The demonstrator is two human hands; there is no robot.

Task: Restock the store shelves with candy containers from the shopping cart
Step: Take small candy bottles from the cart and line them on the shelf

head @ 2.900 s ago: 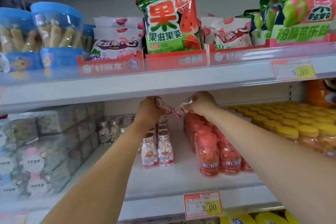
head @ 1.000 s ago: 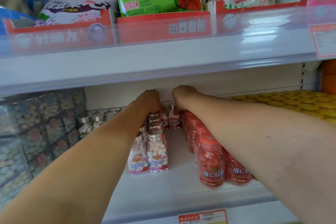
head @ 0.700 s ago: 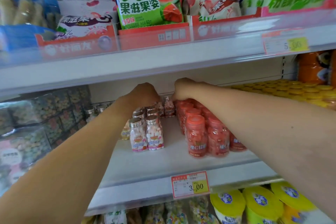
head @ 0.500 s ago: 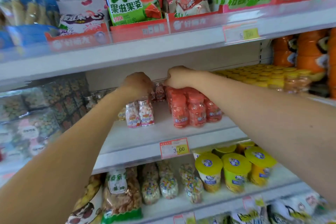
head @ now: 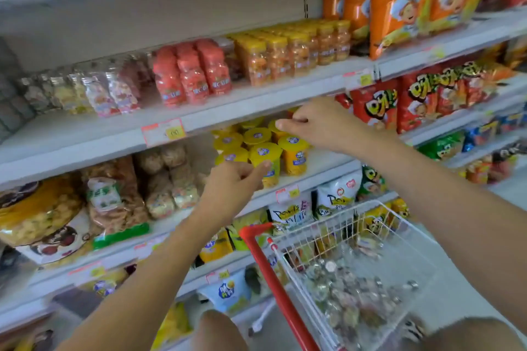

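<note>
Although many small clear candy bottles with silver caps already stand in rows on the white metal shelf, beside the red-capped ones, the task looks only partly done, because the white wire shopping cart with a red handle holds a big heap of the same small bottles. Both hands hang in front of the shelf below, near the yellow-lidded cups. The left hand is empty, fingers loosely curled, and the right hand is also empty and half open. I think the next step is reaching down into the cart for more bottles.
</note>
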